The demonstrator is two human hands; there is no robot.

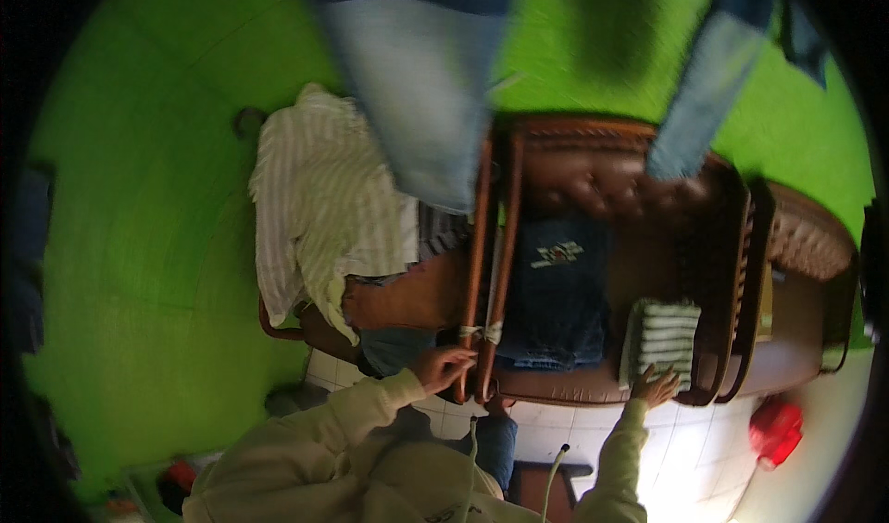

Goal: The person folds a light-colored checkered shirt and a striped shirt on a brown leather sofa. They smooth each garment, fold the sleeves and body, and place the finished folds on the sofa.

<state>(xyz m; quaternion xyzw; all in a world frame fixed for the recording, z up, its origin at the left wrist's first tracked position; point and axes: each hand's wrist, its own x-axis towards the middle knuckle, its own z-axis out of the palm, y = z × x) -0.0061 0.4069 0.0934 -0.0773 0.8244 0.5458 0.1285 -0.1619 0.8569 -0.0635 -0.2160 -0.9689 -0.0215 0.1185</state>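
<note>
Touching folded striped cloth [667,333]: right hand [656,387], spread | left hand [443,369] half-open by armrest [501,254] | hanging denim [412,88] overlaps striped garment [319,176]

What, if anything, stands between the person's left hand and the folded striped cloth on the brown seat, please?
Two wooden armrests, then the folded denim on the brown seat, lie between the left hand and the folded striped cloth. Nothing visible blocks the right hand, which touches the cloth's near edge.
</note>
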